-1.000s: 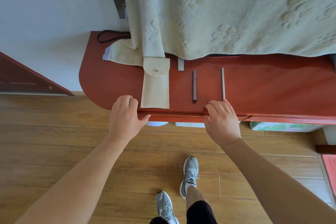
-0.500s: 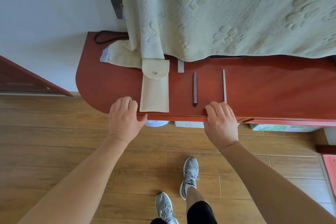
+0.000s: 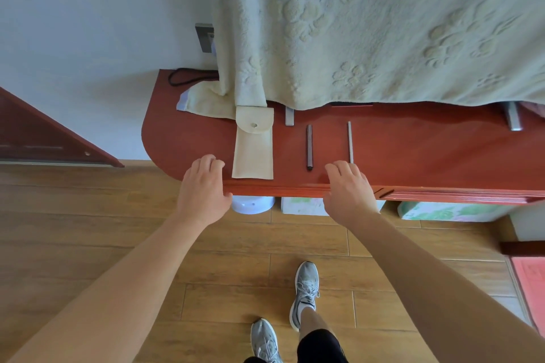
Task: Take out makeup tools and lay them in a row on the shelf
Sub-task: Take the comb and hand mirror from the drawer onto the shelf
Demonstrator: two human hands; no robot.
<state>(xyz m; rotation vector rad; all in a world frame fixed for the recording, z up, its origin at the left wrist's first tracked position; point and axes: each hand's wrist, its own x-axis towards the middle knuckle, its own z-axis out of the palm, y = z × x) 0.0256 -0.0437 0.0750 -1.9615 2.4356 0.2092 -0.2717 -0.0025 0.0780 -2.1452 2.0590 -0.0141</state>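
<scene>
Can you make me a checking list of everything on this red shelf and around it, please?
Surface: red-brown wooden shelf, rounded left end.
Job's things: cream fabric pouch with snap flap, dark slim stick tool and thin silver stick tool lie side by side, apart.
Clutter: cream embossed blanket hangs over the back; folded cream cloth under its left corner.
Hands: left hand and right hand rest at the front edge, fingers loosely curled, holding nothing.
Cables: black cord looped at the back left corner.
Surroundings: white wall, grey wall socket, wooden plank floor, grey trainers.
</scene>
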